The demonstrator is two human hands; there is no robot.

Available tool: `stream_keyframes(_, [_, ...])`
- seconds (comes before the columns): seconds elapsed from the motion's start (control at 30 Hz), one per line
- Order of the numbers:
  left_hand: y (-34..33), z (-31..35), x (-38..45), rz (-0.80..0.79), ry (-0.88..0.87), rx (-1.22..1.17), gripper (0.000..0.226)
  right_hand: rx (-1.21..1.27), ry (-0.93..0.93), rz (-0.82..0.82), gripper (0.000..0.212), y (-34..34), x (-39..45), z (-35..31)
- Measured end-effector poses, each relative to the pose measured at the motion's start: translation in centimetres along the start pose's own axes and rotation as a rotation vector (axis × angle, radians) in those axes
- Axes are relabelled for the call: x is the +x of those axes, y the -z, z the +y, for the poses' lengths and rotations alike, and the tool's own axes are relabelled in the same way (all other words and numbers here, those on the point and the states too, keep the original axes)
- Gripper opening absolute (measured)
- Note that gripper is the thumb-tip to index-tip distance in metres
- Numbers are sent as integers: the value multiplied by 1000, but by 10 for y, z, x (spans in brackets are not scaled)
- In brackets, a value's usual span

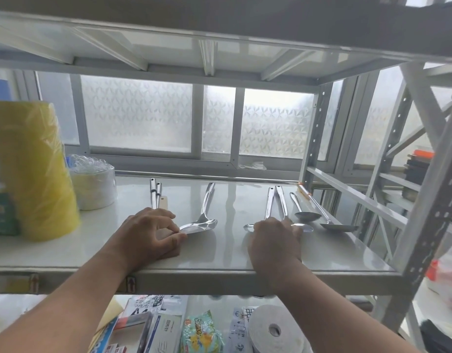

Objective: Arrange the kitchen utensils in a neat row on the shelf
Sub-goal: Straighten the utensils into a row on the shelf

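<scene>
Several steel utensils lie on the white shelf (67,253), handles pointing toward the window. My left hand (148,234) rests on the shelf and pinches the blade edge of a steel spatula (203,220). Behind that hand, two metal handles (154,193) and a wooden handle stick out; their heads are hidden. My right hand (275,242) lies over the bowls of two spoons (275,202) whose handles cross near the top. Right of it sit a small spoon (306,215) and a long ladle (339,226), untouched.
A yellow plastic-wrapped roll (34,171) and a stack of white disposable bowls (95,184) stand at the shelf's left. A metal upright (423,225) frames the right side. Below the shelf lie packets, boxes and a paper roll (273,332).
</scene>
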State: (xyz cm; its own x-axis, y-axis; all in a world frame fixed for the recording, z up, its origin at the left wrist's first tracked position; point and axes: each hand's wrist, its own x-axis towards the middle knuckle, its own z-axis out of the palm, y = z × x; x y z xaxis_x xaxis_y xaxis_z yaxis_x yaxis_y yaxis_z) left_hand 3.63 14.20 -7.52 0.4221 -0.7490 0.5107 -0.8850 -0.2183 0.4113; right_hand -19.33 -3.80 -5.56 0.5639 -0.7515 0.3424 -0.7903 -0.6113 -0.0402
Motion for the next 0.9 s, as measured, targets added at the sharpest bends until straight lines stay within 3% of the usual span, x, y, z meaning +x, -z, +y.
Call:
stream_keyframes(0.2, [2,4,0,2,10,-12,40,63,87,49,28,3,-2,2])
stream_keyframes(0.5, [1,1,-1,6,3,-2,43,412,317,107,23,-7,7,33])
stream_keyframes(0.77, [0,0,0,19,-1,-3,37,606,347,86,22,-12,16,66])
stream_keyframes(0.9, [0,1,-1,25,-9,20,39,543,367,106,32,-12,14,63])
